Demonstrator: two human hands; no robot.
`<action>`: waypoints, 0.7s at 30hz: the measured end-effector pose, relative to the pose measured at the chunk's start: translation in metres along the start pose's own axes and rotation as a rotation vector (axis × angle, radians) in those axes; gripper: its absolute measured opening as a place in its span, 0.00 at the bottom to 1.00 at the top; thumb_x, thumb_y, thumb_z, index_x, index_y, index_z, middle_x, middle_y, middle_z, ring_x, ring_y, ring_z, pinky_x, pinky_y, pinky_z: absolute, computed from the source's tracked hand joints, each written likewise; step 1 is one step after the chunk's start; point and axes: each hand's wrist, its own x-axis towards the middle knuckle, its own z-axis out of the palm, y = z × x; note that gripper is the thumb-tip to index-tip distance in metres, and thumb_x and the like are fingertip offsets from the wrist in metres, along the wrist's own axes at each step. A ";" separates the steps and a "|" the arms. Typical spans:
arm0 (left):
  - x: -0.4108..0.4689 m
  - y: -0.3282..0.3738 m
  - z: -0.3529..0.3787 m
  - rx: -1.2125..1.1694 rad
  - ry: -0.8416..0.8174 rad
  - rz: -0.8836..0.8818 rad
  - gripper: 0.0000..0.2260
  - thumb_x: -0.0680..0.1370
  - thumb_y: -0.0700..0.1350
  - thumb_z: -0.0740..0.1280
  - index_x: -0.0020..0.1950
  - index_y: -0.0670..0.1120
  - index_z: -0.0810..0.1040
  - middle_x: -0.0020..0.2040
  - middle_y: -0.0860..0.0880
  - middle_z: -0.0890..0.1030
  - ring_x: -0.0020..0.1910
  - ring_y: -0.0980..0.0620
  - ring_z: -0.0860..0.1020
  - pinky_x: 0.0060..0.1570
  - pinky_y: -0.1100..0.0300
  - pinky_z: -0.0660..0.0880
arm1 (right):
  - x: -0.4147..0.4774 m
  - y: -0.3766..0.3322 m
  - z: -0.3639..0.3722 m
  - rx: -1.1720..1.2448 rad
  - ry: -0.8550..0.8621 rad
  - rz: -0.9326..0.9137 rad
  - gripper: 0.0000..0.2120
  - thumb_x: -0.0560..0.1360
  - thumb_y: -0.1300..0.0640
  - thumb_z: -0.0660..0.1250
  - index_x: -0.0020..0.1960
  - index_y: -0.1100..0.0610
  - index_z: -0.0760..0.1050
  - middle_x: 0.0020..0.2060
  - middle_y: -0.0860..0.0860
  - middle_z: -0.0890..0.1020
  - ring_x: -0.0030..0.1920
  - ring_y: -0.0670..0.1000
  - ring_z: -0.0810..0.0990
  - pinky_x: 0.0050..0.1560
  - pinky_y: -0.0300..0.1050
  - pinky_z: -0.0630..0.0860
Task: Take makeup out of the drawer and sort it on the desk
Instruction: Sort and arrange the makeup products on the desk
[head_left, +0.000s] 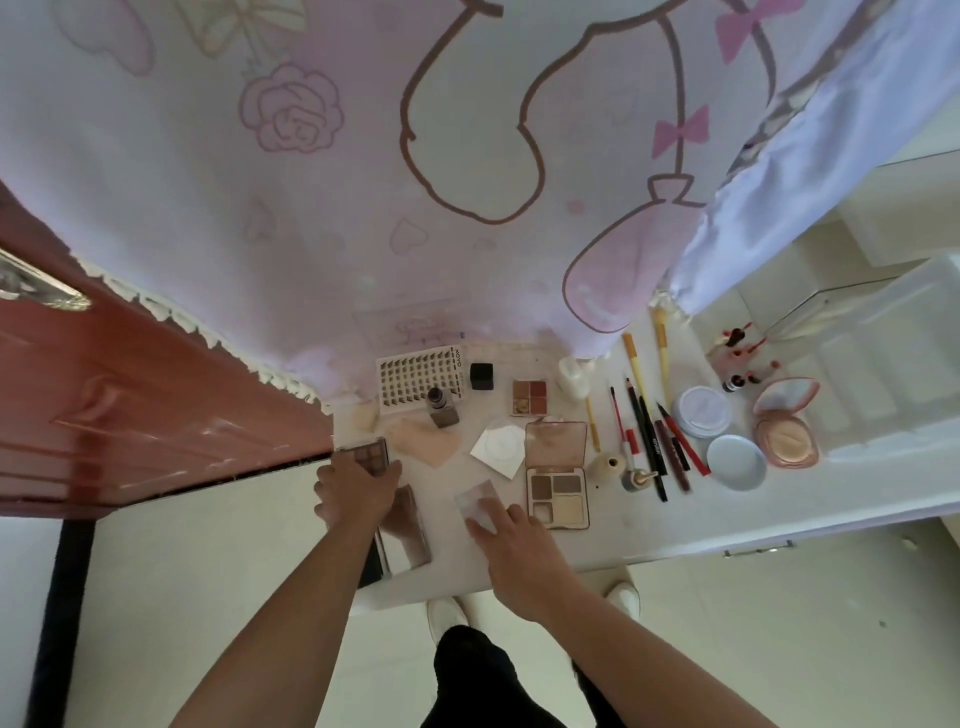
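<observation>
Partly under left hand (358, 486), eyeshadow palette (370, 453)

**A bedroom corner at home**

A pink cloth (363, 208) printed with roses, bows and hearts hangs behind a white bench (805, 499) spread with eyeshadow palettes (557, 491), brushes (635, 364) and a powder compact (787, 426). A red-brown door (130, 405) with a metal handle (41, 291) stands beside it, over pale floor tiles (208, 571).

We see pale lilac curtain fabric (363, 208) at 12 o'clock: pink roses, bows, brown cartoon outlines. Glossy red-brown wooden door (130, 415) at 9. White desk top (779, 499). Beige rectangular four-pan palette (557, 488): browns, cream. Mirrored dark eyeshadow palette (371, 453): mauve-brown pans. Round pink powder compact (787, 441) at 3.
</observation>
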 end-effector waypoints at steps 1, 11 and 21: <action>0.004 0.002 0.002 0.003 0.010 -0.006 0.35 0.71 0.57 0.74 0.69 0.40 0.66 0.65 0.37 0.71 0.65 0.36 0.70 0.62 0.42 0.71 | 0.001 0.002 -0.001 0.008 -0.008 -0.001 0.27 0.75 0.62 0.63 0.73 0.56 0.64 0.74 0.57 0.62 0.60 0.62 0.71 0.58 0.57 0.73; -0.030 0.002 -0.032 -0.424 -0.020 0.088 0.22 0.62 0.51 0.78 0.51 0.46 0.77 0.48 0.48 0.82 0.47 0.48 0.81 0.43 0.57 0.77 | 0.010 0.005 -0.035 0.556 -0.024 0.147 0.16 0.81 0.56 0.59 0.69 0.54 0.73 0.65 0.54 0.75 0.61 0.55 0.77 0.59 0.45 0.73; -0.121 0.010 -0.077 -0.656 -0.237 0.375 0.27 0.60 0.47 0.77 0.58 0.56 0.77 0.50 0.50 0.83 0.48 0.55 0.82 0.50 0.57 0.80 | 0.008 -0.007 -0.125 1.436 0.163 0.097 0.16 0.79 0.53 0.69 0.66 0.51 0.79 0.52 0.48 0.86 0.51 0.49 0.85 0.50 0.41 0.81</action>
